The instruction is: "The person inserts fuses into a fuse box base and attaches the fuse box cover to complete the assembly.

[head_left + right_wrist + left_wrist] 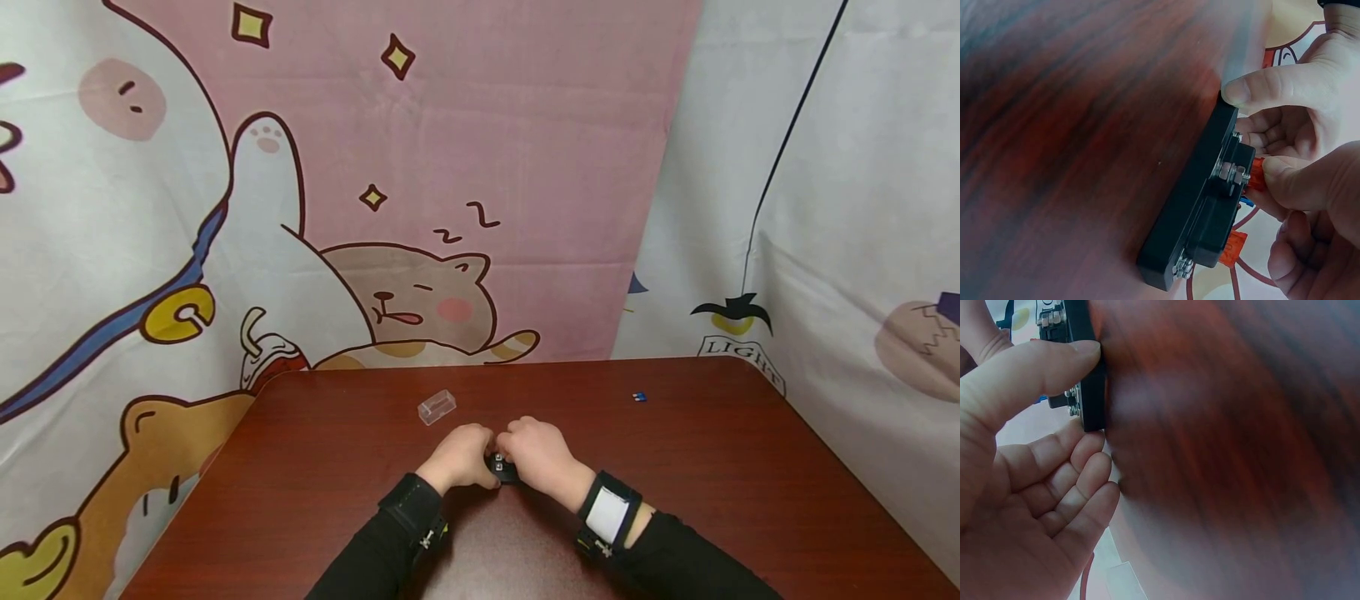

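Observation:
On the table lies a black fuse block (1188, 200) with metal screw terminals along its edges. My left hand (463, 457) grips one end of it, the thumb on the near side and the fingers at the far side. Above the block, my right hand (542, 454) pinches a red blade fuse (1256, 174) between thumb and finger, at the top of the block. A second red fuse (1232, 248) stands in the block toward its other end. A bit of blue (1247, 201) shows behind the block, mostly hidden.
A clear plastic box (437, 407) lies on the table beyond my left hand. Small blue pieces (639, 397) lie farther off to the right. The brown table (720, 483) ends at a printed cloth (570, 167) hanging behind it.

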`<state>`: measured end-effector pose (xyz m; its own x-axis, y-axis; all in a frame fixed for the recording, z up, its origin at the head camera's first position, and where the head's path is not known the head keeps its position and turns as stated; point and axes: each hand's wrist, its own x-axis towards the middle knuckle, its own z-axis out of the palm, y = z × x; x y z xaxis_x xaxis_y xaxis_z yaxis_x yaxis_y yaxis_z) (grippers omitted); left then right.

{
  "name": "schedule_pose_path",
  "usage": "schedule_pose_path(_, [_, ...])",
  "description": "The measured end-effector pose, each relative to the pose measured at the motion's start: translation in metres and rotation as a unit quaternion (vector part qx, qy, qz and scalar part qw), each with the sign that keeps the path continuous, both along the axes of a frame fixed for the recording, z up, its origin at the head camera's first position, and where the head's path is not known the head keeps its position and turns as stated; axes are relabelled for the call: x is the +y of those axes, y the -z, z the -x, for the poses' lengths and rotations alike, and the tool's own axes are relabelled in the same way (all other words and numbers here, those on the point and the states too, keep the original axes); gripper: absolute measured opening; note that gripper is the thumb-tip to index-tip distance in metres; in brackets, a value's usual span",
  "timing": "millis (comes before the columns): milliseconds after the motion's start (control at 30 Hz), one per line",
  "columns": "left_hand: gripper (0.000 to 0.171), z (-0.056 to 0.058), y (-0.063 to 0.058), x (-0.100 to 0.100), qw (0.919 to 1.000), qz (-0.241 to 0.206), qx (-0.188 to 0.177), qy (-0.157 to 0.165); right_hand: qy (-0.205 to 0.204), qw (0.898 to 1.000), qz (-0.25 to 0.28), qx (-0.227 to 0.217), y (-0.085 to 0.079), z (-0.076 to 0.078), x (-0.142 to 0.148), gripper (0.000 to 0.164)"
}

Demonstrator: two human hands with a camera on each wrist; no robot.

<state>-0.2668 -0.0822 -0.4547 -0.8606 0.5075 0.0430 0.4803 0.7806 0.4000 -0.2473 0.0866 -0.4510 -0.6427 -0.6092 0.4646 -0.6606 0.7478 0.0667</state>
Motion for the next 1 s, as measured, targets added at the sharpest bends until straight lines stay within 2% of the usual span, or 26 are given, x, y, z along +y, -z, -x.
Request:
schedule_pose_path(400, [0.035,0.001,0.001,0.0,1.0,-0.001,0.002,-0.001,0.014,1.0,-0.011,0.008,0.002,0.0,-0.002,0.019])
schedule_pose_path(600, [0.034,0.003,0.002,-0.001,1.0,-0.002,0.003,0.001,0.018,1.0,-0.006,-0.005,0.003,0.0,-0.001,0.018])
schedule_pose_path(767, [0.033,0.003,0.002,-0.001,1.0,0.0,0.007,0.005,0.011,0.999,-0.001,-0.033,0.0,0.0,0.002,0.016])
schedule_pose_path(1000, [0.035,0.001,0.001,-0.001,0.9999,-0.004,0.009,0.009,0.021,0.993,0.045,-0.108,-0.011,0.005,0.011,0.009])
